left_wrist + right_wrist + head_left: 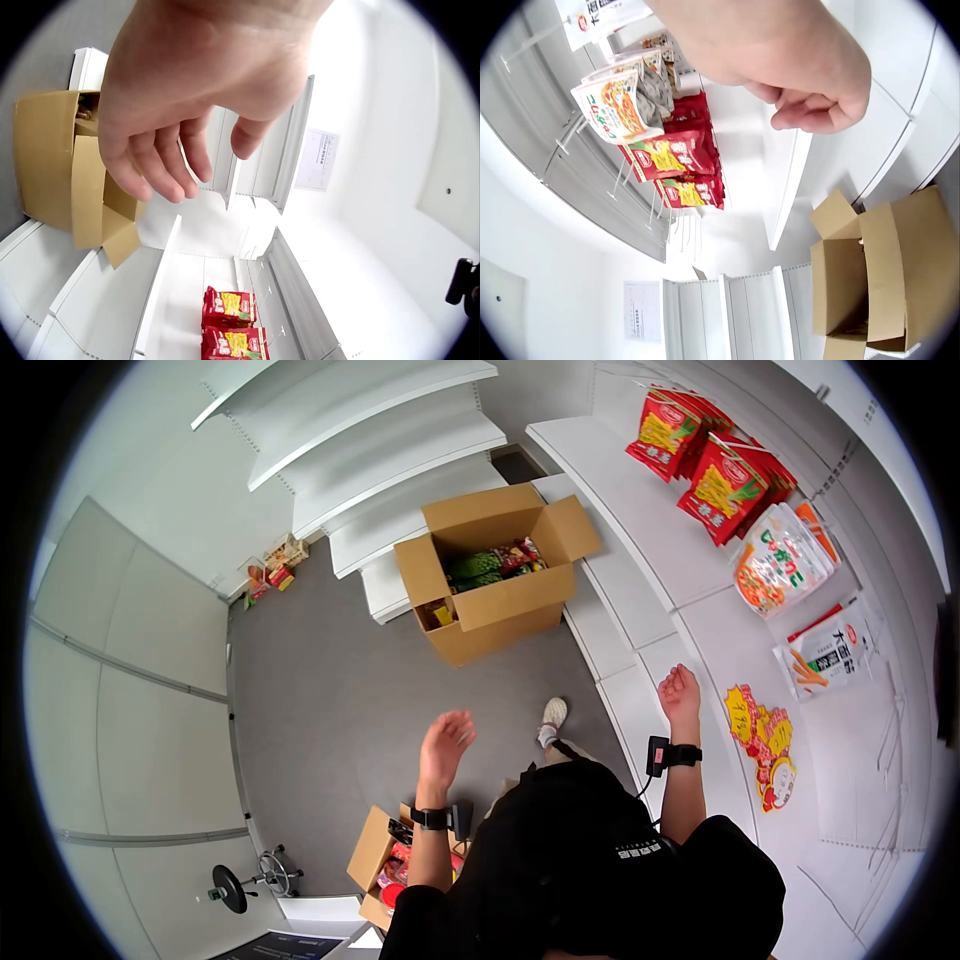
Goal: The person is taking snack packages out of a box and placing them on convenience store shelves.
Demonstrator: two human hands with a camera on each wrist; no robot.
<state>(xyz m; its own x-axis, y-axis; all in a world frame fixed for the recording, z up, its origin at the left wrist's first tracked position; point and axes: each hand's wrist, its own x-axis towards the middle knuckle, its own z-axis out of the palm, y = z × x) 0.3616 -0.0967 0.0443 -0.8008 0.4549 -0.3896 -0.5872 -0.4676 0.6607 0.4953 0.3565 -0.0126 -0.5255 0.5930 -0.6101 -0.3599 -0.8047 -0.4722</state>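
My left hand (445, 750) is held out over the grey floor, holding nothing, its fingers relaxed and slightly bent, as the left wrist view also shows. Beside the white shelf unit on the right, my right hand (680, 695) is raised with its fingers curled inward and nothing visible in them. Ahead of both hands stands an open cardboard box (515, 603) with green and red packets (490, 568) inside. To the right, red snack bags (722, 488), a white pouch (782, 565) and a white packet (828, 650) hang at the shelf unit.
Yellow and red price tags (762, 740) lie on the right shelf. Another open box (370, 845) with packets stands at lower left, near a wheeled stand (270, 872). Small packages (275, 568) sit by the far wall. White shelves (400, 450) rise behind the large box.
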